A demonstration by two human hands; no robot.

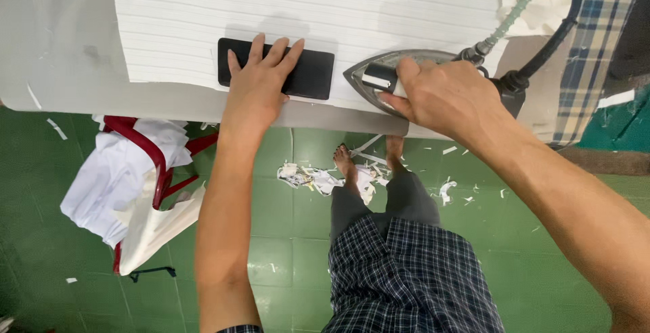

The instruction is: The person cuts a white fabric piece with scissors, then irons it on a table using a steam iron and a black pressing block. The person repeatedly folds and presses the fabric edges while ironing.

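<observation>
Your left hand [256, 86] lies fingers spread on the black pad [276, 68] atop the white ribbed fabric [305, 15] at the tabletop [54, 42] edge; your right hand [443, 96] grips the iron [386, 76], seemingly hot; drifting closer risks burned fingertips.

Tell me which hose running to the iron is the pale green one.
The thin ribbed hose rising from the iron toward the top edge; the other hose is thick, smooth and black.

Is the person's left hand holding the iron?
No: the left hand lies flat on a black pad, while the right hand grips the iron.
</observation>
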